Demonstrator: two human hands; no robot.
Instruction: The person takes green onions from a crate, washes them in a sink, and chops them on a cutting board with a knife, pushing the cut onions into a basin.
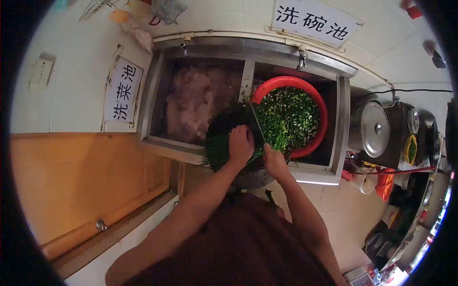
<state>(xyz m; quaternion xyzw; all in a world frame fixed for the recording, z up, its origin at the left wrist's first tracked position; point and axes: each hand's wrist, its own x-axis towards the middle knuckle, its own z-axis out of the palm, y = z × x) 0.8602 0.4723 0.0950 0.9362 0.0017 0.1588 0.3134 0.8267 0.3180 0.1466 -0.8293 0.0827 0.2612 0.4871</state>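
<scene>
My left hand is closed over a bunch of scallions, pressing them on a dark round chopping board. Their long thin green ends stick out to the left. In my right hand is a kitchen knife, fingers wrapped round its handle. The knife blade points away from me, just right of my left hand, over the border between board and basin. A red basin, right beside the board, holds a large heap of chopped scallions, green with white bits.
A steel double sink lies under the board and basin. Pinkish pieces, possibly meat, sit in water in its left bowl. Two taps are behind. A lidded steel pot stands right; a wooden door is left.
</scene>
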